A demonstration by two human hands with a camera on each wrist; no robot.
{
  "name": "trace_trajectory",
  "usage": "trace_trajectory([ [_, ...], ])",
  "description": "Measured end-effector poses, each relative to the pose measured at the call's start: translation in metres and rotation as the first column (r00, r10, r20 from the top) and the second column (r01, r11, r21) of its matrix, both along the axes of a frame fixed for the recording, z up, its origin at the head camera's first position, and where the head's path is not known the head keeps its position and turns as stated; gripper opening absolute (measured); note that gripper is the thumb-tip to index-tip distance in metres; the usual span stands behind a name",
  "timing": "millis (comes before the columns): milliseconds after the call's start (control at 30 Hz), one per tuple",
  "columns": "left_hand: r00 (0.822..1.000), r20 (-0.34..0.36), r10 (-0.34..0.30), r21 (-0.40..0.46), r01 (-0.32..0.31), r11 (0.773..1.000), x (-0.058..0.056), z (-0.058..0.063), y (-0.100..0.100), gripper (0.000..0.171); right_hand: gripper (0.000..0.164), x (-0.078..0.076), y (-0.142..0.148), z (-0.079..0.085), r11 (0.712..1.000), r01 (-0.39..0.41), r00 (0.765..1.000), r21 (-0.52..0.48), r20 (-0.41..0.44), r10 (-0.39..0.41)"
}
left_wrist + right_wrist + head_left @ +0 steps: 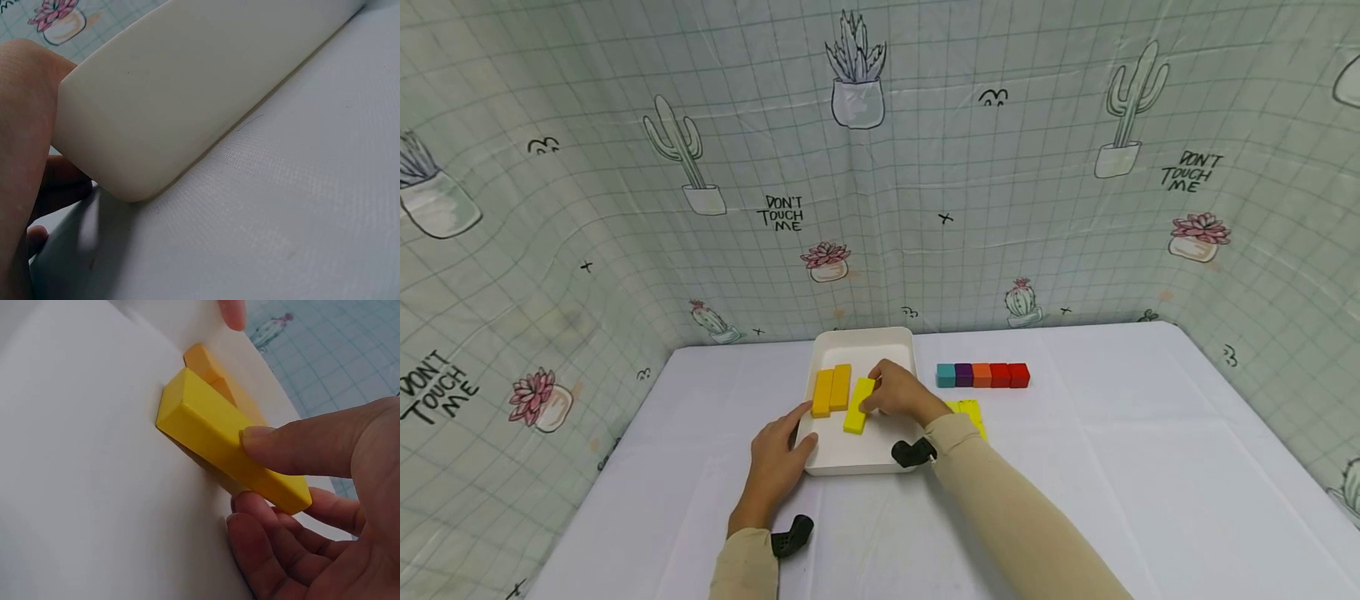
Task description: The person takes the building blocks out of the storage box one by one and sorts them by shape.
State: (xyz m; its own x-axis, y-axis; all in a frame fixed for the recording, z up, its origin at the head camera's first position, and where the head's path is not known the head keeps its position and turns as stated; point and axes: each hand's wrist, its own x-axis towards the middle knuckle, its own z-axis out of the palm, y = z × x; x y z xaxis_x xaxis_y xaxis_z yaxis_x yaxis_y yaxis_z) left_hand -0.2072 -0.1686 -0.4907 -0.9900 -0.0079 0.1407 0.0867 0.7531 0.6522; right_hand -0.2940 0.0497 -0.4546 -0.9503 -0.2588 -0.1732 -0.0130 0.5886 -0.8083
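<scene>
My right hand (pixel 898 392) pinches a yellow block (pixel 219 428) between thumb and fingers, over the white tray (pixel 861 458). In the right wrist view the block is tilted, its far end low by the tray floor; whether it touches cannot be told. Two orange-yellow blocks (pixel 831 390) lie side by side in the tray's left part, just left of the held one. At the tray's near left corner, my left hand (pixel 775 458) rests with thumb and fingers against the rim. The left wrist view shows the tray's outer wall (pixel 162 94) beside that hand.
Right of the tray, a row of small cubes (pixel 982 375) runs teal, purple, orange and red. More yellow blocks (pixel 972 412) lie on the white table, partly behind my right wrist. A patterned cloth (pixel 880 167) hangs behind and at both sides.
</scene>
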Motion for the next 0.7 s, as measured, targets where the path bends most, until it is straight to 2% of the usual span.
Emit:
trace_trajectory([
  [500,1.0,-0.001,-0.006,0.002,0.006,1.0,0.0001,-0.0011,-0.0006,0.055,0.049,-0.0002,0.0037,-0.0035,0.992,0.0,0.999,-0.125,0.033,0.004],
  [700,1.0,0.0,-0.01,0.008,0.01,1.0,-0.0007,-0.0017,-0.0009,0.055,0.048,-0.0006,0.0088,-0.003,0.97,0.023,0.998,-0.24,0.054,-0.01],
])
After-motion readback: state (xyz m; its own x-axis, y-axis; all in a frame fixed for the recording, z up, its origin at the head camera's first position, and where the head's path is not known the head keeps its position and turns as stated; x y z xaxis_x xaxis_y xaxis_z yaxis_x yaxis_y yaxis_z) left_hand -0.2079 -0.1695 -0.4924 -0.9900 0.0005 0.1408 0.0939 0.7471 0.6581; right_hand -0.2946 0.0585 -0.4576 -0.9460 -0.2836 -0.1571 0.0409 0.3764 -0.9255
